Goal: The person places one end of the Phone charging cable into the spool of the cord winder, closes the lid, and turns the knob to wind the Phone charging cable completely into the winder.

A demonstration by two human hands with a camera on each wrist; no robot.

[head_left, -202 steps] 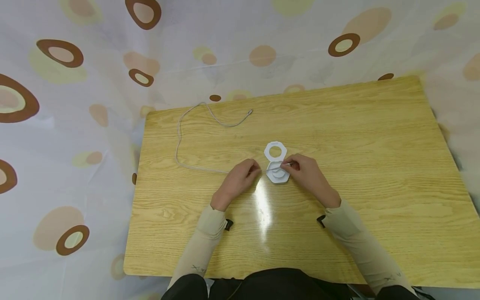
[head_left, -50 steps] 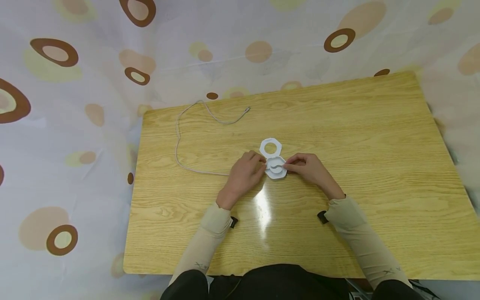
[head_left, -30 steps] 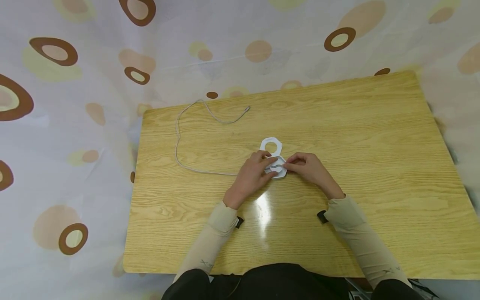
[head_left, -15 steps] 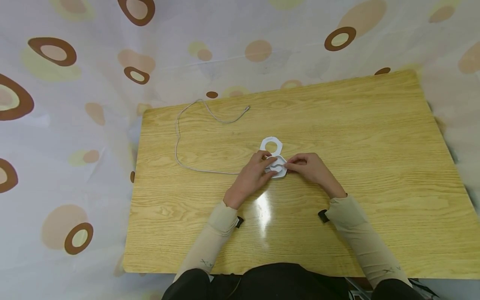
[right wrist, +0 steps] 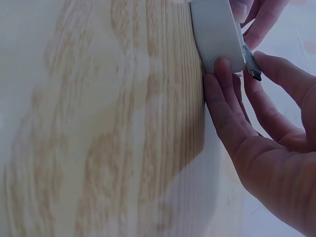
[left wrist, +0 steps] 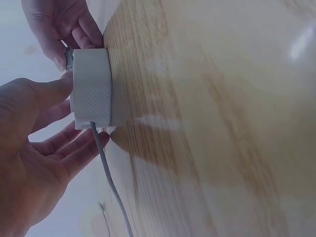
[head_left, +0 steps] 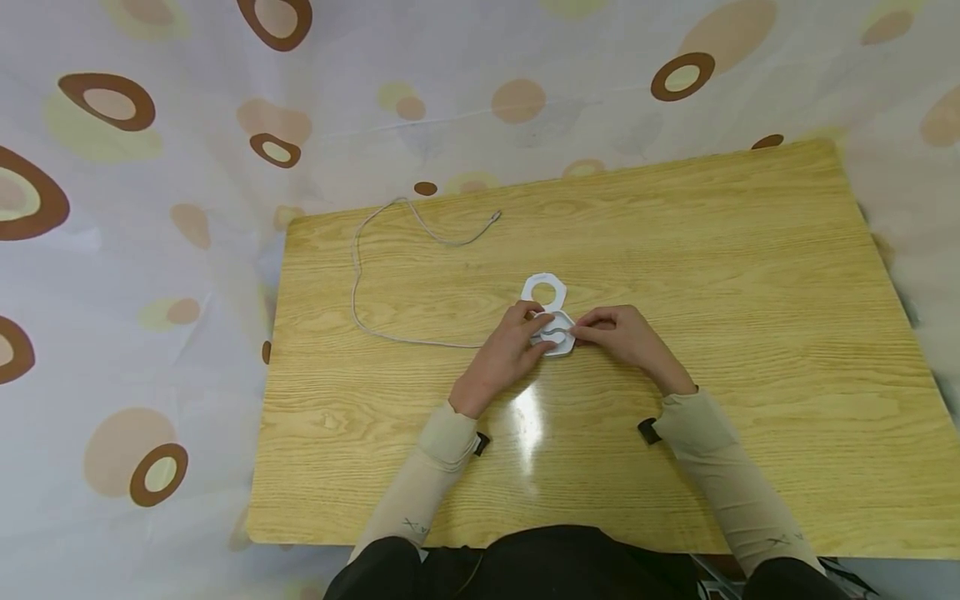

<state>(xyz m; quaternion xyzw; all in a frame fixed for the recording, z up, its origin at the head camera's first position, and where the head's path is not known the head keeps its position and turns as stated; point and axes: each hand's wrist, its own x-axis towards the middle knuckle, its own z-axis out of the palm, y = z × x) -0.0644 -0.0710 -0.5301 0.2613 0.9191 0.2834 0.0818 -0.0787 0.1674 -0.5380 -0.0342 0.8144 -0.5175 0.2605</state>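
A white hexagonal cable-winder case (head_left: pixel 557 323) lies on the table with its ring-shaped lid (head_left: pixel 561 293) folded open on the far side. My left hand (head_left: pixel 498 354) grips the case, its thumb on the top and fingers spread along the side. My right hand (head_left: pixel 618 336) pinches a small USB-C-looking plug (right wrist: pixel 253 69) between thumb and index finger at the case's right edge, other fingers touching the case wall. A thin grey charging cable (left wrist: pixel 106 165) comes out of the case's left side. Inside, a stretch of it curves round the central hub, partly hidden by the left fingers.
The cable loops left and back over the wooden table (head_left: pixel 712 250), its other plug (head_left: pixel 495 216) lying near the back edge. A patterned curtain (head_left: pixel 465 67) hangs behind and to the left. Light glares off the wood in front of the case.
My left hand has moved right from the cable onto the case. The right hand has shifted from over the case to its right edge, and the cable now sits curved inside.
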